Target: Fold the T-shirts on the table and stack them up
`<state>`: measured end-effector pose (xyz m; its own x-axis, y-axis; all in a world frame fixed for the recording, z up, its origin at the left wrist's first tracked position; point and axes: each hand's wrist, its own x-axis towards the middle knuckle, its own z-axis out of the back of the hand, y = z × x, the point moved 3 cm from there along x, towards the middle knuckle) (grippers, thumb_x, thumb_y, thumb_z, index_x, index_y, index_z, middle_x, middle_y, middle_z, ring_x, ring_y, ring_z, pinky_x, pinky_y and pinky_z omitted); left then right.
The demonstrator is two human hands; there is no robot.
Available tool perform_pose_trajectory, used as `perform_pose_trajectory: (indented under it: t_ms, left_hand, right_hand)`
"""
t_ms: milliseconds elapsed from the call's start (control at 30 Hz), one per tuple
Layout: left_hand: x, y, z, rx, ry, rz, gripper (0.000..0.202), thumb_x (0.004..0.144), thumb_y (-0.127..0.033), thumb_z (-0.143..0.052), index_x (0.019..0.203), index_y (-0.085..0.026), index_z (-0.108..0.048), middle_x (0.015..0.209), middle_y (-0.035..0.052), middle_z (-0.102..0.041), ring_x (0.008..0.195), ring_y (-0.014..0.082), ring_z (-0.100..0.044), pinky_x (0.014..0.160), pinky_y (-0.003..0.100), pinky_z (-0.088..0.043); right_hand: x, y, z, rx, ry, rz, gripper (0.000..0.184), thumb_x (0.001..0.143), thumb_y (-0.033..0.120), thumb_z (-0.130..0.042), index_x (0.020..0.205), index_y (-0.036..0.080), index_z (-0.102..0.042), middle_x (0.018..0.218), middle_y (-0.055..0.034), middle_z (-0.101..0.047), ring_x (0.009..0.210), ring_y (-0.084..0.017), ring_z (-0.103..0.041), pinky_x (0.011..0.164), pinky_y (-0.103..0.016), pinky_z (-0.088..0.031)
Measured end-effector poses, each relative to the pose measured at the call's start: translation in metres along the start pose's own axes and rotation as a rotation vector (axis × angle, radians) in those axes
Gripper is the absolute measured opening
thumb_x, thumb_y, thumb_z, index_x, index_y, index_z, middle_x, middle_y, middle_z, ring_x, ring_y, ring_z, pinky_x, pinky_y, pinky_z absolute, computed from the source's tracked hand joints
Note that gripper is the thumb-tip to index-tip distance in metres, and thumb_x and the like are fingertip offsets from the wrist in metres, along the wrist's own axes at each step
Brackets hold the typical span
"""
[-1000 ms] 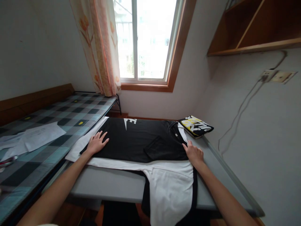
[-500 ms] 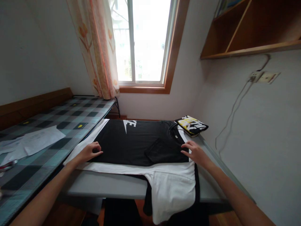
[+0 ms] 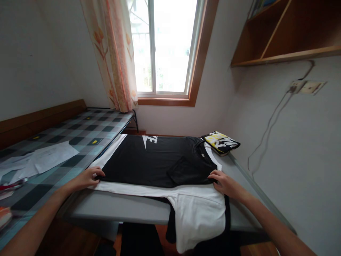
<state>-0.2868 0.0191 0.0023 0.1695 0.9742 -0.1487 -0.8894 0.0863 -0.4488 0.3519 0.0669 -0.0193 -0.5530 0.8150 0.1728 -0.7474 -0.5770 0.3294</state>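
A black T-shirt (image 3: 149, 165) with white lettering lies spread out, its near sleeve folded inward over the body. Beneath it is a white T-shirt (image 3: 201, 213), which shows along the edges and whose sleeve hangs over the table's front edge. My left hand (image 3: 86, 178) pinches the near hem corner of the black shirt. At the collar end, my right hand (image 3: 226, 185) has its fingers closed on the near shoulder corner of the same shirt. More dark fabric peeks out under the white sleeve.
The shirts lie on a grey table (image 3: 128, 208). A folded black, yellow and white garment (image 3: 221, 143) sits at the far right corner. On the left stands a bed with a checkered mattress (image 3: 71, 133) and papers (image 3: 55, 156). A cable (image 3: 262, 133) hangs down the right wall.
My left hand has moved left and down to the hem corner. My right hand has come slightly down and right, and both hands have closed on the black T-shirt. The view has shifted slightly.
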Motion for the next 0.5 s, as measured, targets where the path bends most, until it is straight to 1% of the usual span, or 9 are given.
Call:
perform_pose_trajectory:
  t_ms: [100,167,233,267,367,433,500]
  left_hand:
    - [0.001,0.006,0.000,-0.002,-0.024,0.005,0.038,0.060,-0.026,-0.052,0.092,-0.020,-0.072,0.093,0.0056,-0.066,0.082,0.0219,-0.061,0.075,0.030,-0.049]
    - [0.001,0.008,0.001,0.000,-0.050,-0.006,0.033,0.062,-0.028,-0.052,0.087,-0.020,-0.072,0.091,0.0062,-0.067,0.083,0.0227,-0.062,0.077,0.031,-0.049]
    - [0.002,0.010,0.005,-0.015,-0.102,-0.017,0.027,0.065,-0.034,-0.055,0.080,-0.020,-0.072,0.093,0.0074,-0.068,0.088,0.0244,-0.063,0.080,0.033,-0.050]
    - [0.002,0.011,0.008,-0.038,-0.139,-0.014,0.027,0.066,-0.038,-0.057,0.079,-0.020,-0.072,0.095,0.0081,-0.069,0.091,0.0254,-0.063,0.082,0.034,-0.050]
    - [0.007,0.016,0.019,-0.170,-0.256,0.041,0.041,0.067,-0.053,-0.059,0.086,-0.020,-0.072,0.101,0.0098,-0.071,0.092,0.0270,-0.065,0.081,0.037,-0.052]
    - [0.016,0.020,0.026,-0.287,-0.333,0.072,0.050,0.064,-0.062,-0.061,0.088,-0.019,-0.071,0.098,0.0100,-0.072,0.088,0.0266,-0.066,0.080,0.038,-0.053]
    - [0.030,0.021,0.033,-0.390,-0.422,0.088,0.055,0.059,-0.065,-0.065,0.087,-0.017,-0.070,0.091,0.0088,-0.073,0.086,0.0261,-0.067,0.079,0.037,-0.054]
  right_hand:
    - [-0.001,-0.001,-0.002,-0.028,-0.036,0.025,0.035,0.075,0.009,-0.048,0.102,0.020,-0.069,0.104,-0.0074,-0.064,0.099,-0.021,-0.062,0.091,-0.034,-0.050]
    - [-0.002,-0.001,-0.003,-0.029,-0.050,0.044,0.038,0.073,0.007,-0.048,0.103,0.020,-0.069,0.105,-0.0076,-0.064,0.100,-0.020,-0.062,0.091,-0.033,-0.050]
    - [-0.002,-0.001,-0.003,-0.012,-0.065,0.052,0.038,0.074,0.007,-0.048,0.102,0.020,-0.069,0.104,-0.0077,-0.065,0.098,-0.020,-0.063,0.090,-0.033,-0.051]
    - [-0.002,-0.001,-0.002,0.004,-0.078,0.051,0.036,0.074,0.009,-0.048,0.100,0.020,-0.070,0.103,-0.0078,-0.065,0.096,-0.020,-0.063,0.089,-0.033,-0.051]
    - [0.000,-0.002,0.003,0.084,-0.160,0.026,0.025,0.079,0.017,-0.049,0.090,0.020,-0.071,0.099,-0.0083,-0.067,0.094,-0.020,-0.063,0.088,-0.034,-0.050]
    - [0.006,-0.005,0.009,0.159,-0.246,-0.010,0.022,0.082,0.024,-0.049,0.085,0.019,-0.070,0.098,-0.0086,-0.068,0.094,-0.021,-0.063,0.088,-0.035,-0.049]
    - [0.017,-0.011,0.015,0.240,-0.321,-0.083,0.024,0.082,0.031,-0.048,0.085,0.019,-0.069,0.093,-0.0077,-0.069,0.091,-0.022,-0.064,0.086,-0.035,-0.050]
